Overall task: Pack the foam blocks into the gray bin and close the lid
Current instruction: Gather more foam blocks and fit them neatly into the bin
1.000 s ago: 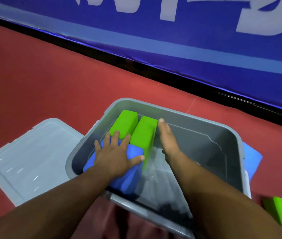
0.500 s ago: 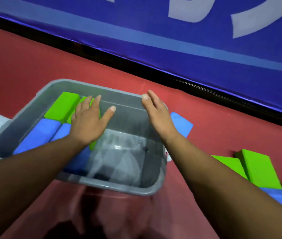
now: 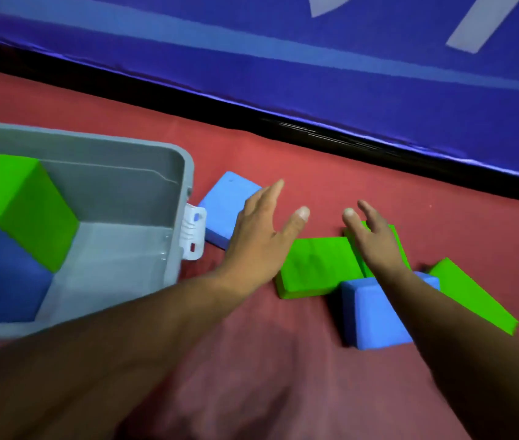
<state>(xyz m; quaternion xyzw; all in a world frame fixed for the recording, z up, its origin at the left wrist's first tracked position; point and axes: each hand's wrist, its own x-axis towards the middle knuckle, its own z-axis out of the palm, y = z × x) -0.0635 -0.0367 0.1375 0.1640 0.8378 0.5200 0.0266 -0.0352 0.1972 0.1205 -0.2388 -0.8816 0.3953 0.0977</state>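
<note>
We have some foam blocks (image 3: 20, 198) in the gray bin (image 3: 144, 154) at left; several loose blocks (image 3: 315, 265) remain. Our left hand (image 3: 261, 230) and right hand (image 3: 375, 236) are spread wide, holding nothing.

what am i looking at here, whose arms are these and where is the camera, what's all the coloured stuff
No machine here: these are a person's two bare arms, filmed by a camera worn on their head, looking forward and down. The left hand and right hand are open, holding nothing, reaching over loose foam blocks on a red floor: a flat green block, a blue block nearest the camera, another green block at the right, and a blue one beside the gray bin. The bin, at left, already holds green and blue blocks. Behind is a blue banner.
</note>
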